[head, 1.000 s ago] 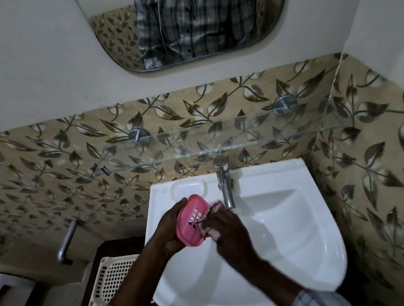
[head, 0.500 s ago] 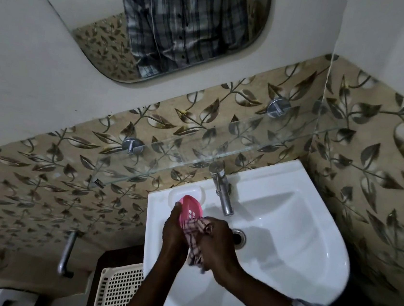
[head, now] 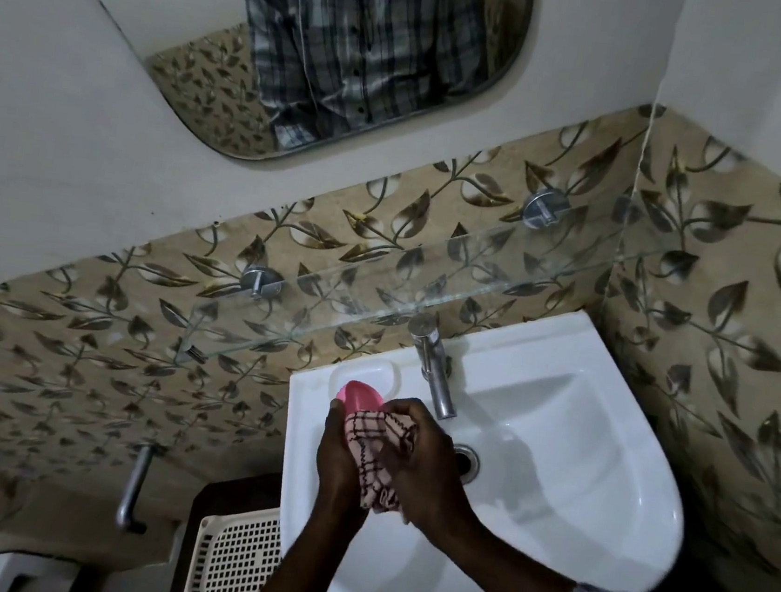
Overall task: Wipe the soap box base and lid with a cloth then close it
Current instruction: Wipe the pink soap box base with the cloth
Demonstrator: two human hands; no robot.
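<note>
Wiping under way: left hand grips the soap box; right hand presses the cloth on it. Closing remains.

No readable text, label, brand or number anywhere in view

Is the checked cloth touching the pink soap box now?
Touching. The head view shows the checked cloth pressed over the pink soap box, with no gap between them.
</note>
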